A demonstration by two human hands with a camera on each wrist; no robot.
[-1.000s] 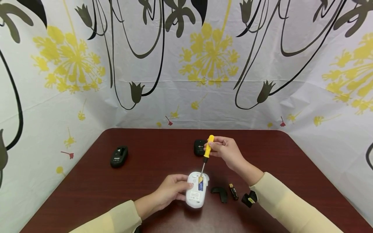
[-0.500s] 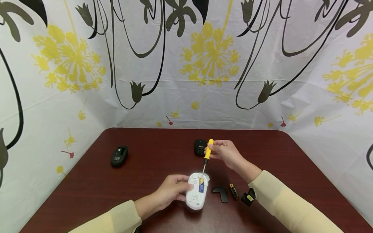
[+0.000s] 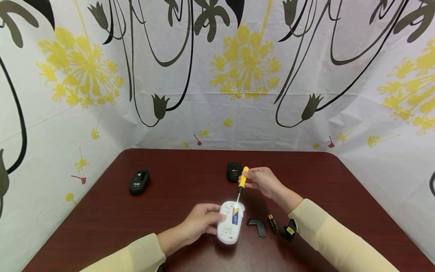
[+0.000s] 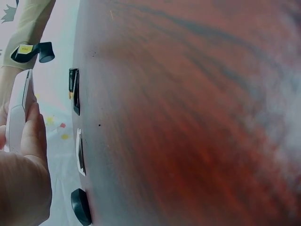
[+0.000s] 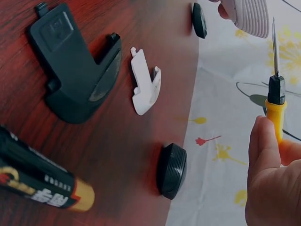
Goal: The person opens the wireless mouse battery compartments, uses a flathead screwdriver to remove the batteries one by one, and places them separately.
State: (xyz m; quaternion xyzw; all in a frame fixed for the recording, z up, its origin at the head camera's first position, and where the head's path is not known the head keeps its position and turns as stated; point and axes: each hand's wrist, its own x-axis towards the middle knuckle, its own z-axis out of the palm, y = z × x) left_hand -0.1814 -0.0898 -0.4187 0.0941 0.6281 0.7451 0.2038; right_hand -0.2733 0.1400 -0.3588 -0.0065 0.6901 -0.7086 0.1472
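A white plastic computer mouse (image 3: 228, 230), smooth and oval, is held belly-up above the table, its long axis running away from the person with the far end tipped slightly right. The left hand (image 3: 200, 219) is the nearer one, gripping its left edge with the thumb over the underside and the fingers round behind. A blue-and-gold cylindrical battery (image 3: 235, 216) lies in the uncovered bay, in line with the mouse

The relation that matters is at the battery's far end: the thin metal shaft of a screwdriver with a yellow handle and black collar (image 3: 242, 181) slants down to it from the far right. Whether the tip touches the battery or the bay wall I cannot tell. The right hand (image 3: 266, 183) pinches the handle between thumb and fingertips, beyond the mouse

Just right of the mouse on the glossy, dark red wood-grained table (image 3: 170, 166) lie a bent matt-black plastic cover (image 3: 258, 226) and a black cylindrical battery with a gold end (image 3: 273, 223). The right wrist view adds a similar white plastic cover (image 5: 146, 84). Farther out sit two rounded black mice, one at far left (image 3: 139, 182), one behind the screwdriver handle (image 3: 234, 172)
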